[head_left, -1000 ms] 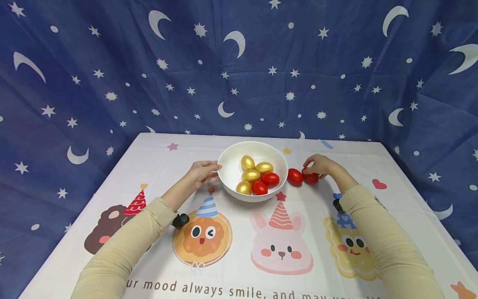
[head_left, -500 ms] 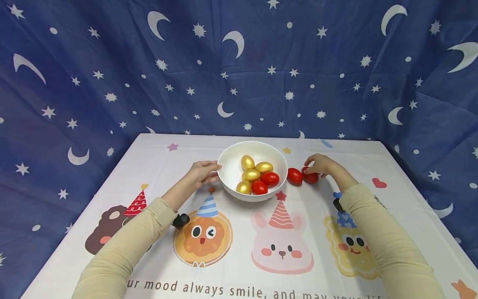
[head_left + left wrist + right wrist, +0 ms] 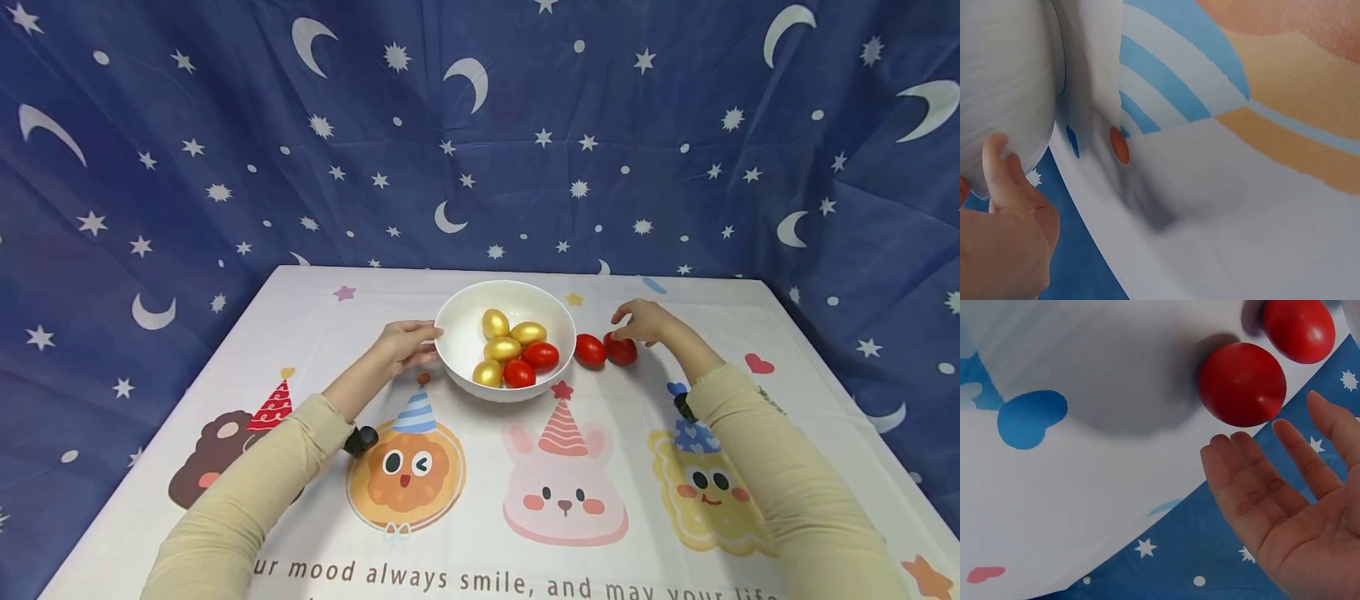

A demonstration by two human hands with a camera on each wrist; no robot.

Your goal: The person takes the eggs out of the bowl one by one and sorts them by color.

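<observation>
A white bowl (image 3: pixel 457 329) stands at the table's far middle with several gold eggs (image 3: pixel 502 349) and two red eggs (image 3: pixel 540 357) inside. My left hand (image 3: pixel 405 343) holds the bowl's left side, thumb at the rim and fingers against the outer wall. In the left wrist view, fingers of the left hand (image 3: pixel 1007 231) touch the bowl (image 3: pixel 1007 69). Two more red eggs lie right of the bowl: a nearer one (image 3: pixel 590 351) and an outer one (image 3: pixel 621 349). My right hand (image 3: pixel 647 322) is just above the outer egg, its fingers extended and holding nothing; the right wrist view shows a small gap to that egg (image 3: pixel 1242 385).
A white tablecloth (image 3: pixel 480 467) with printed cartoon figures covers the table. Behind it hangs a dark blue curtain (image 3: pixel 525 158) with moons and stars. Black wrist cameras (image 3: pixel 362 442) sit at both cuffs.
My right hand has let go of the outer red egg and lifted slightly, its fingers spreading. That egg stays beside the other one. The left hand still holds the bowl.
</observation>
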